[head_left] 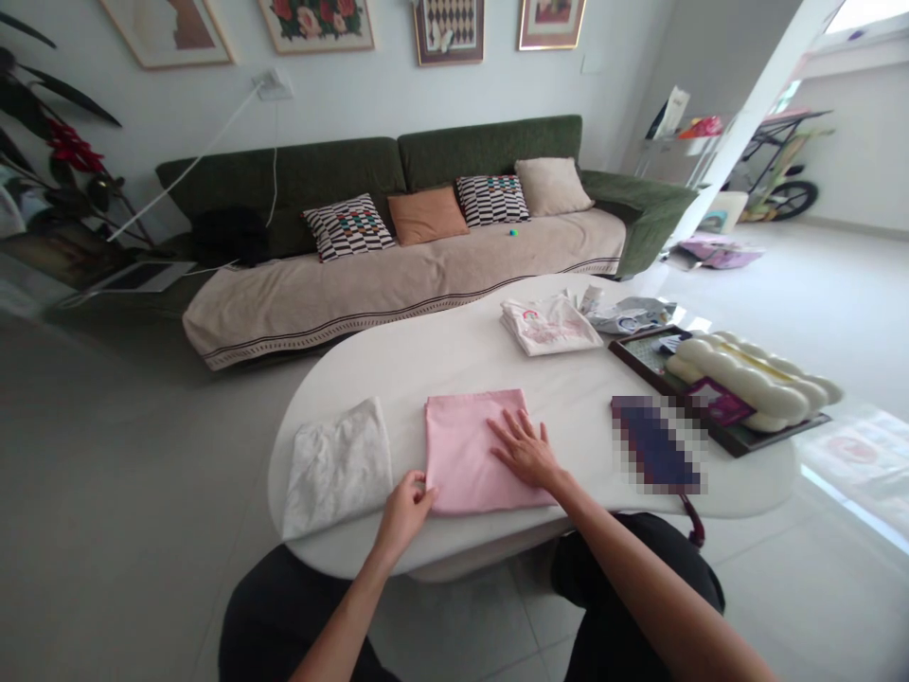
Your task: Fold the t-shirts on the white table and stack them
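A pink folded cloth (pixel 465 455) lies flat on the white table (pixel 398 355) in front of me. My right hand (pixel 524 451) rests on its right half, palm down with the fingers spread. At the cloth's lower left corner, my left hand (pixel 410 507) pinches the edge between thumb and fingers. A pale grey folded cloth (pixel 341 464) lies to the left of the pink one, close to my left hand but apart from it. Farther back sits a white folded garment (pixel 550 325) with a small rainbow print.
On the table's right stands a dark tray (pixel 643 365) with a cream, puffy tissue-box cover (pixel 753 374). A blurred-out dark item (pixel 657 445) lies before it. Crumpled plastic packaging (pixel 632 314) is at the back. Behind the table is a green sofa (pixel 490 142) with cushions.
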Motion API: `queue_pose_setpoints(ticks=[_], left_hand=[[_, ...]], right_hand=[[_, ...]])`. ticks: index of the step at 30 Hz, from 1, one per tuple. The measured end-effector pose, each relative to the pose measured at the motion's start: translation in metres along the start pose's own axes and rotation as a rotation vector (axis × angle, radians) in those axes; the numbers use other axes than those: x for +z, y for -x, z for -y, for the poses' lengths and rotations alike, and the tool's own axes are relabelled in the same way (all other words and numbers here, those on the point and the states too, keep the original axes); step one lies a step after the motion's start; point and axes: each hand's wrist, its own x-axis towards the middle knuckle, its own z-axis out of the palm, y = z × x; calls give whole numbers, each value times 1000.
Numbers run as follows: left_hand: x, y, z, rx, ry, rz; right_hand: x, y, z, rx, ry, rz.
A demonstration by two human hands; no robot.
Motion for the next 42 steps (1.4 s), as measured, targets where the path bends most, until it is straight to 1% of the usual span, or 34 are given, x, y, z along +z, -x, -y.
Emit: queue_pose_setpoints(ticks=[1,3,4,5,7,8,10,13,14,16,17,19,20,21,22,24,25,26,27,28,29,30,31,32,33,35,37,38,39,40,41,42], left_hand=[[-1,-3,-4,58,-80,-88],[-2,-17,-18,235,-236,-230],[-1,-27,-27,333,-307,-256],[2,-38,-35,420,-372,-253],[13,-63,-45,521,-488,-194],[20,-74,-47,535,-540,-164],[36,-90,-43,518,-606,-137],[52,-99,-31,478,-621,-121],[53,-100,-29,463,-613,-109],[49,-103,-30,423,-584,-46],[44,-105,-33,396,-557,6],[29,-104,-39,342,-448,130],[21,-100,-41,318,-358,169],[12,-93,-42,293,-245,173],[5,-81,-41,257,-114,142],[-6,-44,-33,138,169,35],[-8,-21,-28,38,305,6],[-9,5,-22,-72,434,46],[-8,30,-15,-185,571,149],[-6,54,-9,-291,704,290],[-2,76,-3,-382,806,458],[2,93,2,-457,875,613],[8,106,6,-517,919,733],[13,115,9,-561,950,815],[19,120,11,-593,986,859],[30,120,9,-637,1111,902],[39,113,-1,-649,1291,961],[43,108,-9,-641,1379,981],[46,101,-19,-623,1464,978],[47,94,-31,-597,1546,948],[47,85,-43,-567,1625,889],[44,74,-56,-533,1701,803]], right_hand=[[-3,2,4,-5,5,-24],[-7,5,14,-34,7,-79],[-8,6,20,-52,1,-97],[-7,7,27,-66,-8,-101],[-3,7,37,-58,-31,-71],[0,7,40,-41,-44,-49],[7,5,42,-9,-67,-16],[7,2,39,7,-83,23],[4,1,39,9,-87,45],[-5,3,41,5,-103,95],[-10,7,45,-12,-113,112],[-15,19,58,-93,-135,120],[-15,27,66,-151,-142,115],[-12,36,74,-211,-144,104],[-7,46,81,-264,-140,89],[8,64,91,-308,-102,30],[16,73,94,-304,-72,-18],[23,80,96,-296,-44,-72],[29,87,98,-289,-22,-123],[33,94,99,-291,-14,-161],[34,100,101,-301,-22,-179],[32,104,104,-315,-52,-176],[27,107,106,-322,-106,-155],[18,107,109,-314,-186,-118],[7,105,111,-282,-297,-74],[-20,92,115,-131,-644,-5],[-49,69,116,51,-1030,12],[-63,54,115,102,-1163,3],[-77,39,114,141,-1276,-12],[-89,23,112,159,-1354,-28],[-100,9,110,168,-1411,-45],[-111,-5,107,181,-1469,-65]])
